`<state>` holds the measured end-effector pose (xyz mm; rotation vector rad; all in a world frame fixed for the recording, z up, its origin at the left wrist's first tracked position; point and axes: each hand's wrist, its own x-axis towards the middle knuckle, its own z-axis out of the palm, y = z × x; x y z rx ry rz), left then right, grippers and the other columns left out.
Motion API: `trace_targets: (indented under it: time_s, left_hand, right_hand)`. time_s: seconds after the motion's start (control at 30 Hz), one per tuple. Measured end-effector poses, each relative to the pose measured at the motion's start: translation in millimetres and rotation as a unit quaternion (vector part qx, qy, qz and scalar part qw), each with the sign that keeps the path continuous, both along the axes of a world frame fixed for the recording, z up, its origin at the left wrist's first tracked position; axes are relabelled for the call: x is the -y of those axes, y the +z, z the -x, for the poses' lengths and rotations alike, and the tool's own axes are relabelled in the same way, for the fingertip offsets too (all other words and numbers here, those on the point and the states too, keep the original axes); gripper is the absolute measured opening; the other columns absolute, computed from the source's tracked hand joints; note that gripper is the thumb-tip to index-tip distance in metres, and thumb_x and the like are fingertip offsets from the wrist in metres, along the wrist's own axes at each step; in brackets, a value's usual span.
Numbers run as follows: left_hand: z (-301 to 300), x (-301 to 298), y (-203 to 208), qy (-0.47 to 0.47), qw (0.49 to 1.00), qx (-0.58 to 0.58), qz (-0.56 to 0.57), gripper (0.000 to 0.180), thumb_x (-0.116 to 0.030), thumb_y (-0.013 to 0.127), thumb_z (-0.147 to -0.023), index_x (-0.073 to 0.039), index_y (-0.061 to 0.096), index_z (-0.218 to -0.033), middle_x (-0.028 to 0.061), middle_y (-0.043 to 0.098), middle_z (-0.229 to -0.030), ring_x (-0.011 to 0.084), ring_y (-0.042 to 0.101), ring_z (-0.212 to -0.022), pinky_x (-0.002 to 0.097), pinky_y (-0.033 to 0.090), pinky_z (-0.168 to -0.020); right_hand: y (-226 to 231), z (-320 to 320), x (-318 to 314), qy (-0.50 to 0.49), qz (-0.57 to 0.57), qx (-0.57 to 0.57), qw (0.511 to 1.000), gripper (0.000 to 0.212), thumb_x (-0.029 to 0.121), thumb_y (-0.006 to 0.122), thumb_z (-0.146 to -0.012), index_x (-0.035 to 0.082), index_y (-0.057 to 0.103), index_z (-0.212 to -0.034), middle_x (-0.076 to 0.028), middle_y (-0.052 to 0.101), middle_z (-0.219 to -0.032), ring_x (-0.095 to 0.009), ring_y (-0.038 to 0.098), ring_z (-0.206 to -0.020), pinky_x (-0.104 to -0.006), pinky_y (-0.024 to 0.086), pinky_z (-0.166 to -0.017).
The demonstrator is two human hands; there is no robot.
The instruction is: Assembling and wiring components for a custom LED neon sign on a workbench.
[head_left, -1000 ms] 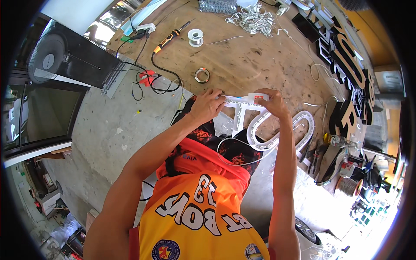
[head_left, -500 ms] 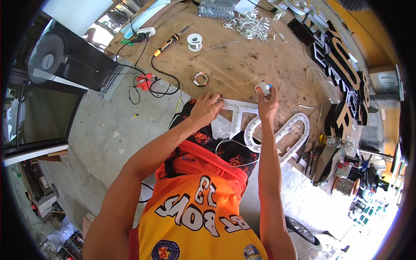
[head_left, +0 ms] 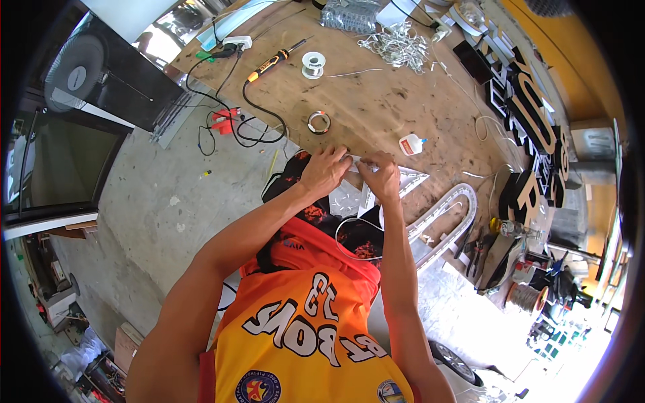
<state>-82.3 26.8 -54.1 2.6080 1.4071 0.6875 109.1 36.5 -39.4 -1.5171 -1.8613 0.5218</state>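
Observation:
A white T-shaped letter (head_left: 413,178) with small strip modules along its face lies at the table's near edge, partly over my lap. My left hand (head_left: 324,173) grips its left end, with the fingers bent over the edge. Right beside it, my right hand (head_left: 381,177) is closed in a pinch on the letter's crossbar. What sits between those fingertips is hidden. A small white glue bottle (head_left: 410,144) with a blue tip and a red label lies on its side beyond my right hand. A curved white letter (head_left: 463,196) lies to the right, partly behind my right forearm.
Across the table are a soldering iron (head_left: 272,64), a solder spool (head_left: 312,64), a ring of wire (head_left: 318,122) and a heap of white wired modules (head_left: 400,47). Pliers (head_left: 476,258) lie at the right. A black fan (head_left: 75,75) stands at the left.
The glue bottle has left my right hand and now lies on the table. My right hand has moved left and nearer, beside my left hand at the letter's crossbar.

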Motion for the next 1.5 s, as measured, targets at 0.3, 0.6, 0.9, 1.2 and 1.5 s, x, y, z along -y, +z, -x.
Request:
trace_targets:
  time_s: [0.3,0.6,0.9,1.2,1.5]
  left_hand:
    - [3,0,2,-0.005,1.0,0.002,0.024,0.019,-0.018,0.069,-0.085,-0.009,0.068,-0.101,0.0062,0.056,-0.11,0.0263,0.058,-0.1,0.042,0.049,-0.081]
    - [7,-2,1,-0.009,0.999,0.032,0.025,0.015,-0.017,0.069,-0.084,-0.009,0.069,-0.096,0.0059,0.057,-0.109,0.026,0.058,-0.099,0.0418,0.049,-0.081]
    - [11,-8,8,-0.027,0.99,0.121,0.061,0.016,-0.014,0.067,-0.084,-0.008,0.071,-0.098,0.0074,0.06,-0.099,0.0285,0.061,-0.093,0.0424,0.051,-0.079]
    - [9,-64,16,-0.021,0.955,0.138,0.261,0.015,-0.012,0.072,-0.077,-0.004,0.075,-0.089,0.0181,0.071,-0.087,0.0361,0.069,-0.083,0.0445,0.054,-0.075]
    - [2,-89,17,-0.072,0.97,0.006,0.232,0.016,-0.012,0.077,-0.071,-0.006,0.077,-0.086,0.0183,0.072,-0.079,0.0357,0.071,-0.075,0.0458,0.056,-0.069]
  right_hand:
    - [-5,13,-6,-0.041,0.032,-0.007,0.999,0.015,0.017,0.075,-0.071,0.005,0.074,-0.079,-0.011,0.069,-0.078,-0.031,0.066,-0.076,-0.0409,0.053,-0.071]
    - [-8,17,-13,-0.086,0.092,0.007,0.992,0.022,0.021,0.074,-0.068,0.003,0.073,-0.08,-0.014,0.071,-0.075,-0.032,0.069,-0.072,-0.041,0.054,-0.068]
    - [-4,16,-15,-0.091,0.118,0.026,0.988,0.021,0.02,0.074,-0.07,0.001,0.074,-0.08,-0.012,0.071,-0.07,-0.02,0.069,-0.063,-0.0339,0.054,-0.064]
    - [-6,16,-12,-0.088,0.093,-0.005,0.992,0.02,0.018,0.074,-0.07,0.001,0.074,-0.08,-0.012,0.071,-0.069,-0.02,0.068,-0.062,-0.0329,0.053,-0.064]
    - [-3,20,-9,-0.093,0.077,-0.019,0.992,0.021,0.019,0.076,-0.068,0.001,0.074,-0.078,-0.014,0.07,-0.07,-0.027,0.069,-0.065,-0.0368,0.054,-0.065]
